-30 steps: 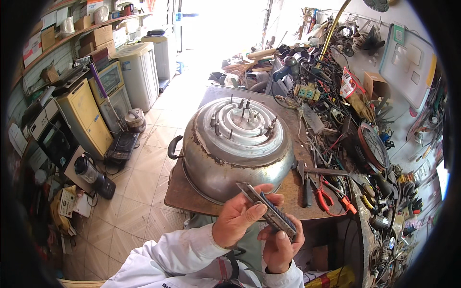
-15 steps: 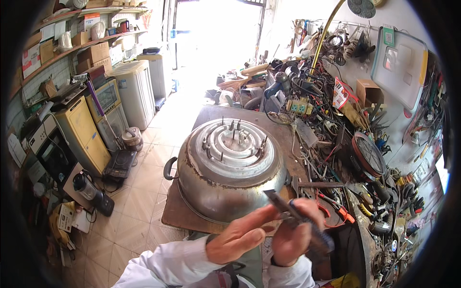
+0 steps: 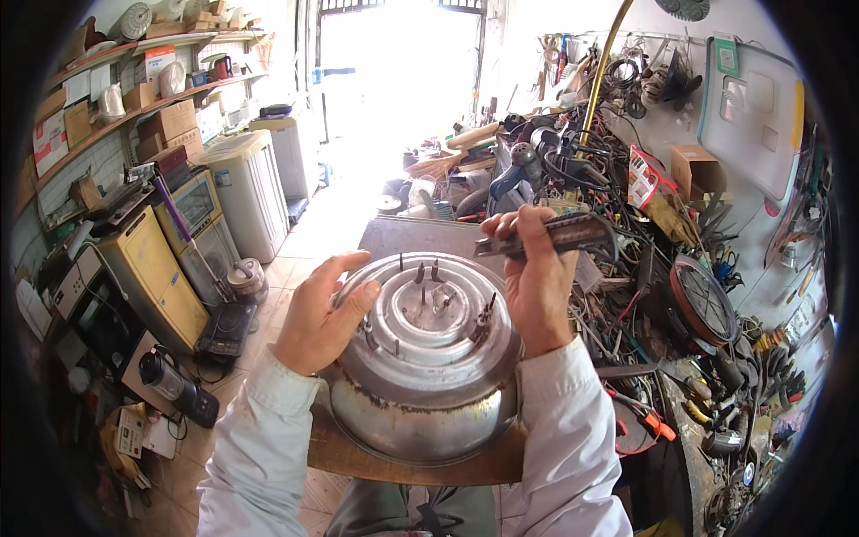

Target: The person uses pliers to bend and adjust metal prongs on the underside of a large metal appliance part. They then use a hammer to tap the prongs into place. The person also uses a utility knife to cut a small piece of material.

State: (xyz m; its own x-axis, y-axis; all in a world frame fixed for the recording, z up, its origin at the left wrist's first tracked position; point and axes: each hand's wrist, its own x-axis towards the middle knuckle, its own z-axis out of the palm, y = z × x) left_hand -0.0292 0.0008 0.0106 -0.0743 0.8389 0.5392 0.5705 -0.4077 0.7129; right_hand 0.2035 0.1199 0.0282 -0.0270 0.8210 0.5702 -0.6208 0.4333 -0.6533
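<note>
A round metal pot [image 3: 420, 407] sits upside down on the brown table. Its ringed base [image 3: 407, 345] faces up, with several dark metal prongs standing from it, and rust marks the edge below the rings. My left hand [image 3: 320, 315] is open at the pot's left side, fingers spread over the rim of the base. Whether its fingertips touch the metal I cannot tell. Above the pot's far right edge, my right hand [image 3: 543, 291] is closed around dark, worn pliers [image 3: 573, 234], their blunt tip toward the left.
Under the pot is a brown tabletop [image 3: 385, 237]. To the right lies a heap of cables and tools [image 3: 617, 295], with a hammer [image 3: 624, 370] and an orange-handled tool [image 3: 658, 425] near my right sleeve. A blender [image 3: 174, 380] and an induction cooker [image 3: 225, 329] stand at the left.
Both hands have moved forward and apart, from in front of the pot to its two sides. The pliers rose with my right hand; my left hand came away from them.
</note>
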